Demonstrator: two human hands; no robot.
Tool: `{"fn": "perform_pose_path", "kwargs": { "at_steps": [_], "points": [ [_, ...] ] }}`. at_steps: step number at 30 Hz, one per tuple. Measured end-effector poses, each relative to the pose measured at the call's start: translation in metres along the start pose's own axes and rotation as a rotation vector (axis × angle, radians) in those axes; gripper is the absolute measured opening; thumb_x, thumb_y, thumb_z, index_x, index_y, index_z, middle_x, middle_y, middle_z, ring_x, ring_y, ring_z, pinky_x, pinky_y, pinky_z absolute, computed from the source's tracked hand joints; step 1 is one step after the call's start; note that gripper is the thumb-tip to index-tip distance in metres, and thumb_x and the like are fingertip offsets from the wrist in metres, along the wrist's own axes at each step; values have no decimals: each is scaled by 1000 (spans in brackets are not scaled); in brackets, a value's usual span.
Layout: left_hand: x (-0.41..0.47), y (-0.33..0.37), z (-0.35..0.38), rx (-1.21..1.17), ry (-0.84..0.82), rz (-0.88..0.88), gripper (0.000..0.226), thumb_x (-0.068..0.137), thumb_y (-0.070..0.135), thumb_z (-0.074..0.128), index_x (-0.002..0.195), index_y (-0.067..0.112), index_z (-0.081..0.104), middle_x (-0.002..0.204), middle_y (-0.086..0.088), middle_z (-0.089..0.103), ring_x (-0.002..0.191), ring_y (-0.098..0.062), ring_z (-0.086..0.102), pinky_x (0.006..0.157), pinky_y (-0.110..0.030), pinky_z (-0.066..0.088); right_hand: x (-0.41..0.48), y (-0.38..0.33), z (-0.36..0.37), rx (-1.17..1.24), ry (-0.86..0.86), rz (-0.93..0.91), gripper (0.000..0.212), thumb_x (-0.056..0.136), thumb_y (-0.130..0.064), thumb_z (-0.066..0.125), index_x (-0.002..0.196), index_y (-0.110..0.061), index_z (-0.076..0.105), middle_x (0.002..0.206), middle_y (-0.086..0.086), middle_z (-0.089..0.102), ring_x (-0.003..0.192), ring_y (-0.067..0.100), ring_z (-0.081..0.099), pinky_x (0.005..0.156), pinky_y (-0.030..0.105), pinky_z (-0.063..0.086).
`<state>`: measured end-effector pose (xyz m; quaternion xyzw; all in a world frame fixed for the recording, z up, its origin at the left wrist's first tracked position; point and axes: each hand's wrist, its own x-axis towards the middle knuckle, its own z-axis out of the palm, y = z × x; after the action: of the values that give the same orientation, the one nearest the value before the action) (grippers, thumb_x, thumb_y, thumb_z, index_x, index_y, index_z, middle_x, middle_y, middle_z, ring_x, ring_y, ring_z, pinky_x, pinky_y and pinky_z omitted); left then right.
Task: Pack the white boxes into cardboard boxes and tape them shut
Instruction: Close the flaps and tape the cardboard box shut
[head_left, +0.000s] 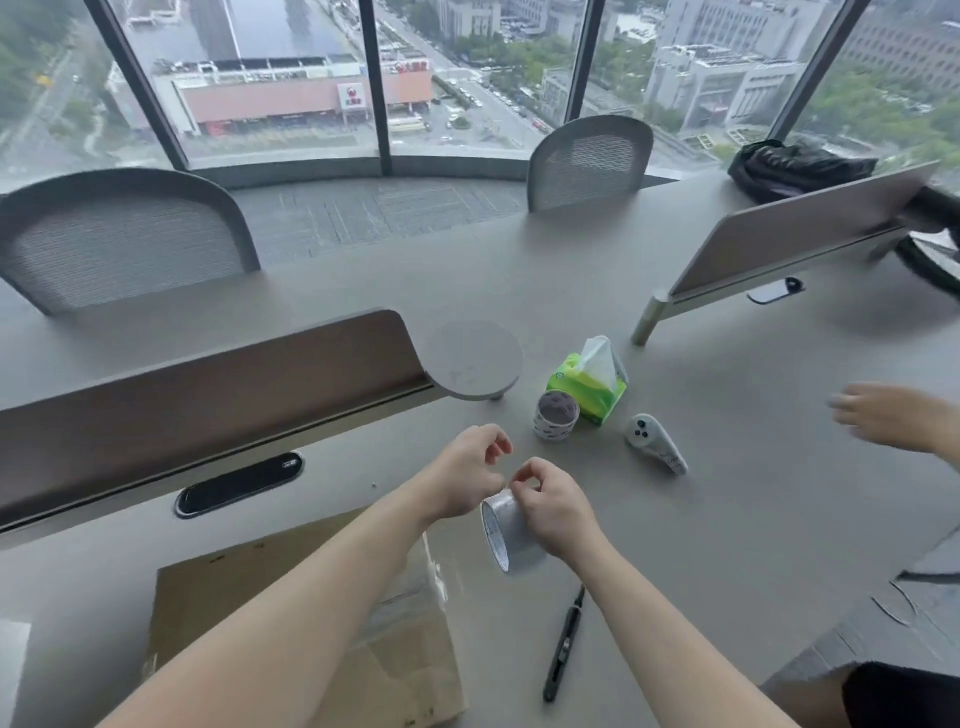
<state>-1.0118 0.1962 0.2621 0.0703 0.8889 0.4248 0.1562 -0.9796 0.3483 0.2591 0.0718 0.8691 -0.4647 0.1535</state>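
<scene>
**Hands work a tape roll above the table**

Far left, a grey chair stands behind a brown screen. Near the bottom edge, a cardboard box lies flat on the grey table. Its flaps are down and shiny clear tape runs across the top. The left arm reaches over it.

The left hand has its fingers curled, with finger and thumb close together. I cannot tell if it pinches anything. Just beside it, the right hand grips a tape roll and lifts it off the table, pinching at the top edge.

Behind the hands stands a second roll, touching a green tissue pack. A black cutter lies below the right arm. A white controller lies further right. At the far right is another person's blurry hand, fingers spread.
</scene>
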Motion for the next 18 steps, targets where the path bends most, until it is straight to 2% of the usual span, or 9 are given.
{"fn": "perform_pose_path", "kwargs": {
  "at_steps": [3, 5, 8, 10, 13, 18],
  "points": [
    [19, -7, 5, -108, 45, -181, 25, 87, 19, 72, 103, 15, 53, 100, -3, 57, 89, -16, 53, 75, -20, 43, 34, 2, -11, 5, 6, -31, 8, 92, -16, 53, 86, -16, 59, 67, -9, 53, 64, 8, 47, 58, 24, 36],
    [32, -15, 12, -161, 58, -309, 27, 89, 34, 70, 98, 15, 54, 92, -1, 58, 81, -14, 53, 73, -27, 46, 57, 1, -16, 35, 24, -50, 8, 93, -17, 53, 87, -17, 59, 66, -8, 52, 64, 11, 47, 61, 27, 38],
    [53, -26, 19, -298, 135, -422, 38, 83, 50, 69, 89, 16, 54, 85, -6, 62, 80, -19, 59, 88, -49, 53, 89, -1, -14, 87, 43, -55, 11, 94, -17, 53, 85, -20, 58, 62, -7, 48, 60, 11, 44, 58, 26, 36],
    [71, -30, 19, -295, 199, -481, 42, 80, 55, 66, 88, 16, 53, 88, -9, 69, 85, -23, 65, 89, -51, 53, 111, -3, -10, 97, 38, -44, 12, 95, -17, 52, 84, -20, 57, 62, -7, 48, 59, 11, 44, 56, 26, 35],
    [95, -32, 14, -303, 291, -561, 40, 82, 54, 66, 86, 18, 51, 87, -5, 72, 90, -24, 69, 87, -48, 55, 142, -8, -4, 87, 44, -26, 11, 95, -19, 50, 86, -19, 56, 63, -6, 51, 62, 12, 47, 58, 30, 36],
    [128, -48, 7, -398, 331, -639, 39, 71, 54, 62, 82, 19, 50, 82, -4, 74, 89, -28, 71, 87, -50, 56, 181, -13, 10, 19, 42, 0, 9, 95, -23, 51, 92, -22, 59, 75, -6, 59, 73, 21, 54, 62, 32, 35]
  ]
}}
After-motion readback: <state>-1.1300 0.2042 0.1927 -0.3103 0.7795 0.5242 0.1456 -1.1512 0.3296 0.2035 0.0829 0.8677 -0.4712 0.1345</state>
